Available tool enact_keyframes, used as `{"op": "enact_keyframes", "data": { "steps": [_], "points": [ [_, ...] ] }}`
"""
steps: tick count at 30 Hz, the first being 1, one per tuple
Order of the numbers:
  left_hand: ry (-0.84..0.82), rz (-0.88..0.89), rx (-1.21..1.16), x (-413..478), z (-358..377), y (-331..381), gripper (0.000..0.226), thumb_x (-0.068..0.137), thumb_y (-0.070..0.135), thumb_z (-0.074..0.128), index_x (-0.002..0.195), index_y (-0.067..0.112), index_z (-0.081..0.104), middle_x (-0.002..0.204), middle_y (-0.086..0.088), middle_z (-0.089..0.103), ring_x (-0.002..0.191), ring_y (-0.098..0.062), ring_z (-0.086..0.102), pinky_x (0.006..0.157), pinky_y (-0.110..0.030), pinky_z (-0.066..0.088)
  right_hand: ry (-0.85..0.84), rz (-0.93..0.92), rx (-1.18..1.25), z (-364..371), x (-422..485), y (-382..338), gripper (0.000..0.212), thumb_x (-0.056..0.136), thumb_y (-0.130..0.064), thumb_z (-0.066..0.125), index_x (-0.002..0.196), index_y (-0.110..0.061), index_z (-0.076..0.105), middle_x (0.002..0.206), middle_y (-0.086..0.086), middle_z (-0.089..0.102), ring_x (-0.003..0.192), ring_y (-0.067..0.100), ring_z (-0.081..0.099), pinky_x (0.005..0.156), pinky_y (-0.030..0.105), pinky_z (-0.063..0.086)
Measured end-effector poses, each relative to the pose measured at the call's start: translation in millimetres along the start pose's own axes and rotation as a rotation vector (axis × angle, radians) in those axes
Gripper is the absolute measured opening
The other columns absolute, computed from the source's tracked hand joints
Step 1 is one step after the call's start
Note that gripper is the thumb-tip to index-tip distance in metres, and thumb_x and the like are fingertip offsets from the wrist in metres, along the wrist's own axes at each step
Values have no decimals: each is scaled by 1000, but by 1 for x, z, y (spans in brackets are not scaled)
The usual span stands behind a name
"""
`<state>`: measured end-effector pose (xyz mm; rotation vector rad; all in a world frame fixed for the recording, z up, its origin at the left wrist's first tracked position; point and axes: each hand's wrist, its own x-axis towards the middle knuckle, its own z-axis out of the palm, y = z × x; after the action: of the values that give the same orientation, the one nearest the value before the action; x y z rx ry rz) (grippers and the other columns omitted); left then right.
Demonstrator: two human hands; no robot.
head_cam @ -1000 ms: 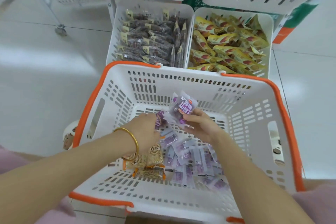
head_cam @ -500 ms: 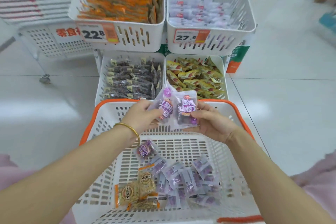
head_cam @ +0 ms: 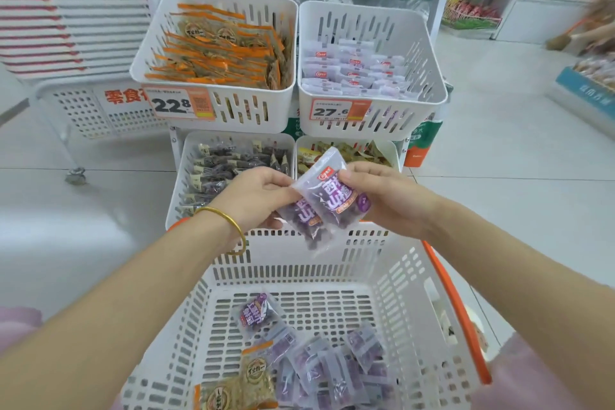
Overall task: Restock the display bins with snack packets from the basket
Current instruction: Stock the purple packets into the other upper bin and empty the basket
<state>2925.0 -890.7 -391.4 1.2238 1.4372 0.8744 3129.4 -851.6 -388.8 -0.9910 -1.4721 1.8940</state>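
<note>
both hands [head_cam: 256,200] pinch purple snack packets [head_cam: 327,203] above the basket [head_cam: 392,276].

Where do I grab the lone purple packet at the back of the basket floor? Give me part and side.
Pinch a flat sealed edge of the lone purple packet, coming from above: it lies face up on the basket floor, clear of the pile, with its bulging middle probably harder to pinch.

My only camera rides on my head, facing forward and down, near enough to read the purple packets [head_cam: 334,201] between my left hand [head_cam: 256,200] and right hand [head_cam: 394,201] mid-frame; basket [head_cam: 273,258] below, display bins [head_cam: 279,111] above.
</note>
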Motion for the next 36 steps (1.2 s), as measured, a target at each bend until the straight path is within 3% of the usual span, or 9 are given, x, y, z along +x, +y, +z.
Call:
{"op": "enact_keyframes", "data": {
  "steps": [4,8,11,14,18,21,27,31,36],
  "points": [
    [70,-77,-275,7,7,4,12,89,19,62,91,8,65,76,-11,66,65,-17,60,55,-23,53,68,16,161,10,6,4,29,84,-30,60,106,-14,50,91,8,62,74,19,62,67,32,53],
    [111,-97,-609,9,9,13,24,94,31,52,95,11,66,93,-5,71,76,-13,60,66,-23,50,134,-21,371,17,17,9,25,93,-27,52,113,-11,50,100,12,65,83,25,64,77,40,54],
    [19,-23,-443,8,16,12,36,84,43,61,114,25,61,106,0,71,96,-18,65,87,-34,50,222,-89,452,23,22,7,13,95,-21,50,104,-13,49,88,6,68,76,19,66,72,38,56],
    [2,48,-266,9,25,12,82,66,34,82,133,30,36,120,2,61,104,-12,63,88,-34,53,267,-156,430,30,25,7,27,93,-16,55,116,-12,42,89,7,69,75,18,66,67,34,56],
    [21,214,-89,23,19,25,71,76,5,74,128,22,28,107,9,57,79,13,61,63,-8,49,266,-103,176,13,30,-21,57,84,-13,68,133,-20,40,111,9,66,91,24,68,77,42,57],
    [-17,314,105,46,6,48,78,75,11,76,133,25,25,118,7,55,93,6,60,74,-11,50,213,-68,-156,-17,34,-68,79,75,-23,78,140,-34,35,121,1,59,104,21,65,81,46,57],
    [50,484,290,117,21,120,98,70,16,80,142,22,13,109,16,44,92,5,50,72,0,40,280,-132,-637,-65,66,-148,81,68,-15,82,138,-17,42,124,6,59,81,19,69,62,33,59],
    [198,555,528,178,28,144,87,79,29,73,145,19,16,144,-4,33,132,-18,33,106,-27,30,668,-352,-786,-127,98,-192,78,66,-13,84,135,-10,48,134,6,52,102,24,62,85,43,56],
    [185,562,816,222,39,141,69,88,36,60,145,20,23,148,-3,28,137,-20,19,110,-31,18,818,-279,-1183,-191,152,-208,68,71,-17,81,133,-15,53,132,9,51,118,28,51,101,34,39]
  ]
}}
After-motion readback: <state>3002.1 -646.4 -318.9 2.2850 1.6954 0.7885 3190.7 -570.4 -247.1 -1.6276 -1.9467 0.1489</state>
